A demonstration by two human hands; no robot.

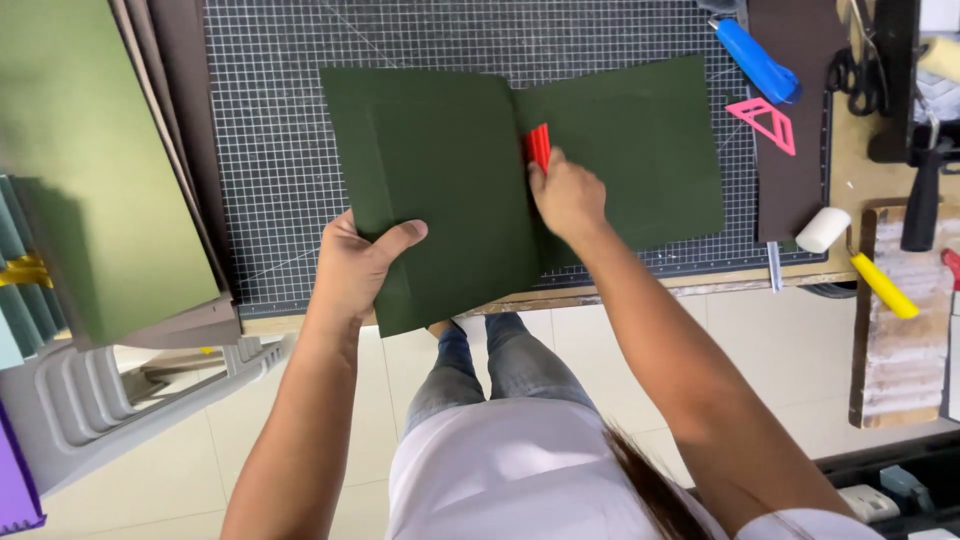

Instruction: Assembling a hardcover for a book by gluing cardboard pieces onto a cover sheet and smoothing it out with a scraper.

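Observation:
A dark green folded cover [440,170] lies open on the grey gridded cutting mat [270,120]. My left hand [360,265] grips its near left corner, thumb on top, lifting that side off the table edge. My right hand [568,195] presses a small red tool [539,146] against the centre fold of the cover. The right half of the cover [640,150] lies flat on the mat.
A blue-handled knife [757,60], a pink triangle ruler [765,122], scissors [858,75], a white-and-yellow roller [850,250] and a black hammer [922,190] lie at the right. A stack of green boards [90,170] sits at the left, above a grey plastic stool [120,390].

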